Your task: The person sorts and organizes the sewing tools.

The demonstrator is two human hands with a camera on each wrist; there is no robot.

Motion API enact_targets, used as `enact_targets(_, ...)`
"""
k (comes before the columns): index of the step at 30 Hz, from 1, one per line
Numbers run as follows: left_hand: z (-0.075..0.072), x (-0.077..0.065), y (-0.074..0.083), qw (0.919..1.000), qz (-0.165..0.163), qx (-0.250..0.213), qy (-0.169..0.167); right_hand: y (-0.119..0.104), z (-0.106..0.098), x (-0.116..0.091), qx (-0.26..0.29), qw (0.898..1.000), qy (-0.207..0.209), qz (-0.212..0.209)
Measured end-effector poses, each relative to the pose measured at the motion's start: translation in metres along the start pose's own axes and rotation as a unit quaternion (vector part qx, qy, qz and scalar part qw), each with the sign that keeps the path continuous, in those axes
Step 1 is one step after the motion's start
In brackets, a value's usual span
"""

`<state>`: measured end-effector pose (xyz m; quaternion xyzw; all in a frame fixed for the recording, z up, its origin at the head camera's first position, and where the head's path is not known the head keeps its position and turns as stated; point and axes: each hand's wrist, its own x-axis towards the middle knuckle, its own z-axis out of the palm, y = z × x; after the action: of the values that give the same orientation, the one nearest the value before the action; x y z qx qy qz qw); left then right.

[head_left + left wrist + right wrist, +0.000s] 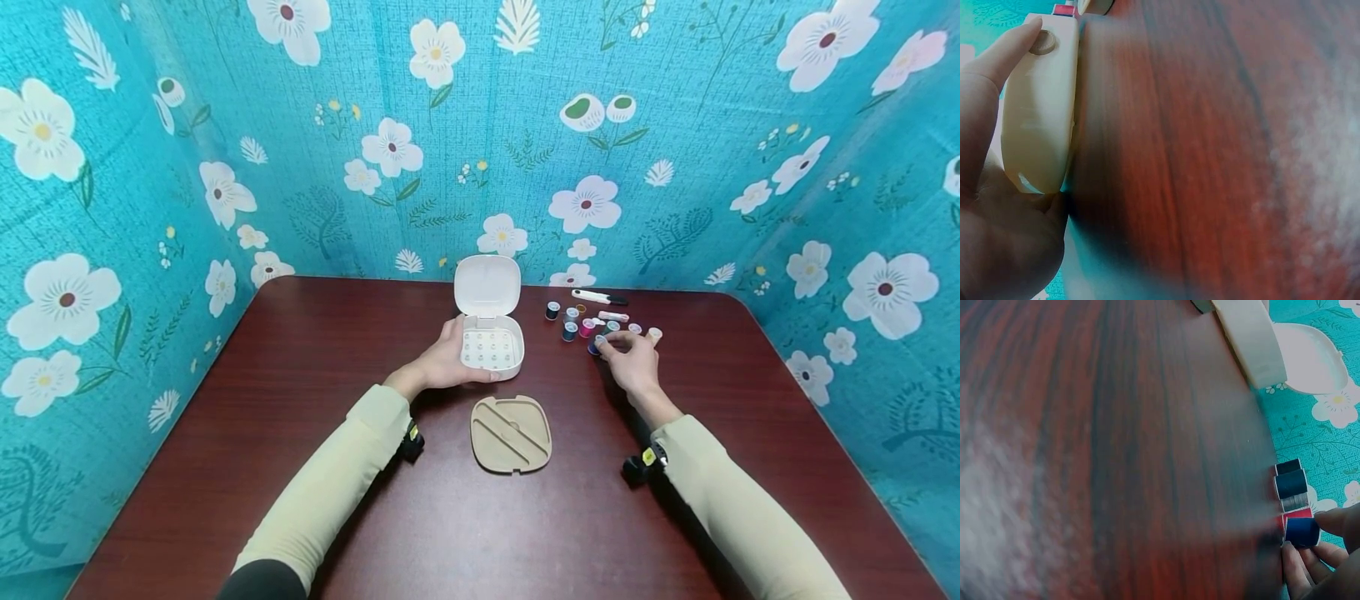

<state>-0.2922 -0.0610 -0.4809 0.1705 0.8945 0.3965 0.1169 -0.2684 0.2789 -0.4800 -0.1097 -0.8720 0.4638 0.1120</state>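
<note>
A small white sewing box (516,360) stands on the table with its lid (487,285) raised at the back. Rows of small pegs show on its floor. My left hand (444,360) grips the box at its left side, the thumb lying along the front by a round button (1043,42). Over on the right, my right hand (633,367) pinches a blue thread spool (1302,532) between thumb and fingers, down at table level. Close to it stand other spools, among them a pink one (588,327), a teal one (570,331) and a black one (552,310).
A tan divided tray (512,457) lies flat in front of the box. Behind the spools are a white-and-black slim tool (598,297) and a small pale bundle (613,317). A floral teal cloth (337,167) hangs behind the dark wooden table (315,367).
</note>
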Motion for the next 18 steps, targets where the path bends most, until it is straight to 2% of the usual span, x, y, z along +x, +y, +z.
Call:
enact_targets(7, 0.0, -0.001, 0.001, 1.0, -0.001, -0.004, -0.004, -0.002, 0.002, -0.005, 0.046, 0.998, -0.047, 0.002)
enact_targets(13, 0.001, -0.003, 0.001, 1.0, 0.002, -0.003, 0.002, -0.005, 0.004, -0.006, 0.137, 0.986, -0.093, 0.01)
enact_targets(18, 0.0, -0.001, 0.0, 1.0, 0.004, 0.002, 0.004, -0.013, 0.005, -0.009, 0.16, 0.981, -0.107, 0.008)
